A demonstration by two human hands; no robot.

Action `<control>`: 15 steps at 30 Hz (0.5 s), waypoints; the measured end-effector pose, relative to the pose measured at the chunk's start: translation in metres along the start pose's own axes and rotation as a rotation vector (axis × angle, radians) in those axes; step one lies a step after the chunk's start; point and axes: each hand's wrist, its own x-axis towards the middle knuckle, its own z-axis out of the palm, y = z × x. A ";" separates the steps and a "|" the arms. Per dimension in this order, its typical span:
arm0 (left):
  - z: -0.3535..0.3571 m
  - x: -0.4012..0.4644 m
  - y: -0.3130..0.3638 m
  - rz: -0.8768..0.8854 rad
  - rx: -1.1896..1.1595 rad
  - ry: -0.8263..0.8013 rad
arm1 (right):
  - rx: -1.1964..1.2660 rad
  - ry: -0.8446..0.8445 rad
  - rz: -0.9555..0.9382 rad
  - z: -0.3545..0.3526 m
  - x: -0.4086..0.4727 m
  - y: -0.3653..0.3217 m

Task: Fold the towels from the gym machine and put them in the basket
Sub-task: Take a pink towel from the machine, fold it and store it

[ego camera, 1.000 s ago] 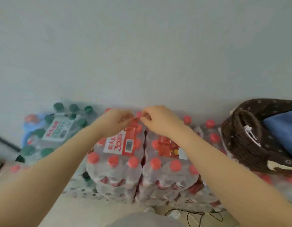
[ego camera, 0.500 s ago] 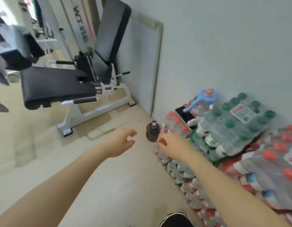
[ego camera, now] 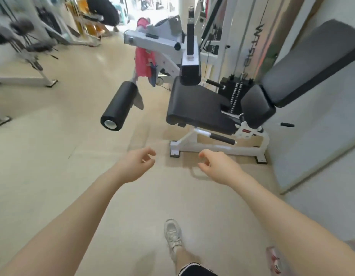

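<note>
Since half a second ago my view has swung left, away from the stacked water bottles by the wall, and the gym machine (ego camera: 202, 100) that sat far off at ten o'clock now fills the frame at twelve to two o'clock. Both of my hands are released and hold nothing: the left hand (ego camera: 136, 166) hovers at about eleven o'clock from my foot, fingers loosely curled, and the right hand (ego camera: 218, 166) mirrors it at one o'clock, thumb and fingers slightly apart. They sit well apart from each other over the pale floor (ego camera: 53, 156).

The pink towel (ego camera: 143, 62) hangs from the machine's white arm at twelve o'clock, with a bit of blue cloth (ego camera: 153, 75) just beside it on its right; I cannot tell whether that is a second towel. Below them the black foam roller (ego camera: 119, 106) sticks out toward me. The black seat pad (ego camera: 198, 106) and grey backrest (ego camera: 312, 60) lie at one to two o'clock. My white sneaker (ego camera: 172, 234) steps forward at six o'clock.
</note>
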 end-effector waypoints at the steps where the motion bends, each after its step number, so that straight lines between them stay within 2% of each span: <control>1: -0.011 0.015 -0.013 -0.040 0.019 -0.020 | -0.012 -0.007 -0.021 0.001 0.025 -0.010; 6: -0.071 0.092 -0.054 -0.177 -0.042 -0.045 | -0.030 -0.099 -0.103 -0.002 0.149 -0.066; 11: -0.144 0.161 -0.101 -0.228 -0.099 0.086 | -0.111 -0.159 -0.214 -0.007 0.270 -0.131; 15: -0.190 0.202 -0.161 -0.226 -0.116 0.120 | -0.151 -0.241 -0.235 0.010 0.352 -0.187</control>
